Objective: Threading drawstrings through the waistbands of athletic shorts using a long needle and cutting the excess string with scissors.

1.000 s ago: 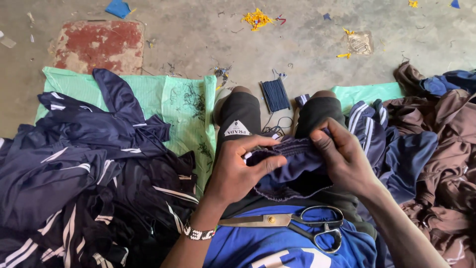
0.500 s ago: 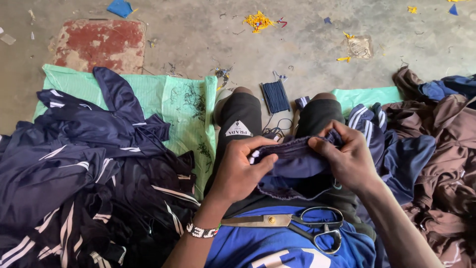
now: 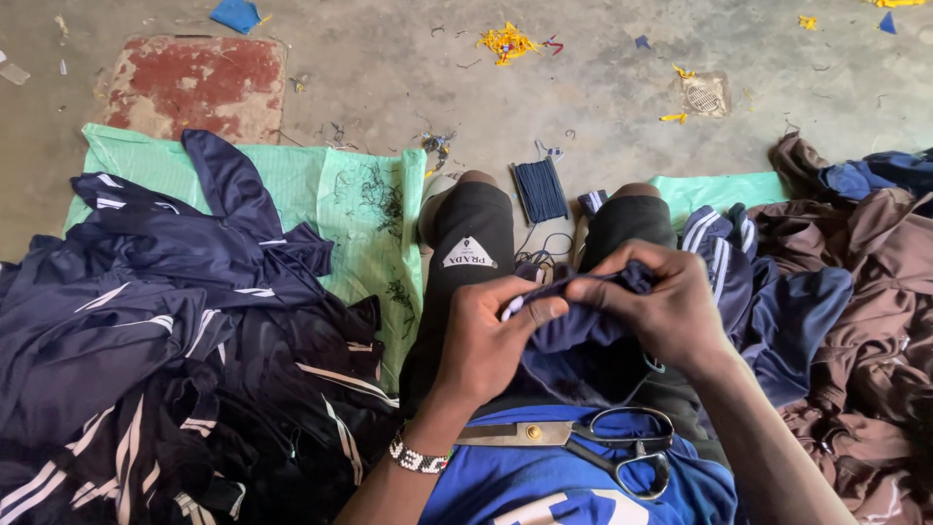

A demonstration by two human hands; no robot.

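The left hand (image 3: 491, 340) and the right hand (image 3: 661, 306) meet over the person's lap, both closed on a dark navy garment (image 3: 583, 340) held between the knees. The left grip is pressed together, thumb and fingers pinching the garment's edge, where a small white tip shows at the thumb; the right grip is likewise pinched shut on the same edge, just beside the left, knuckles up. The rest of the garment sags below the 2 hands onto the thighs. A beaded wristband (image 3: 420, 457) circles the left wrist. Below the hands, a pair of scissors (image 3: 583, 442) with black handles lies across the lap on a bright blue cloth (image 3: 525, 486), blades pointing toward the person's left. The person sits on the concrete floor (image 3: 389, 68) in black shorts, legs stretched forward. Between the knees lies a dark blue bundle of cord (image 3: 540, 190). To the left, a heap of navy garments with white stripes (image 3: 165, 340) covers part of a green sheet (image 3: 340, 194). To the right sits a pile of brown garments (image 3: 865, 321), and a striped navy piece (image 3: 768, 301) lies near the right hand. Yellow scraps (image 3: 505, 41) are scattered on the floor farther off.
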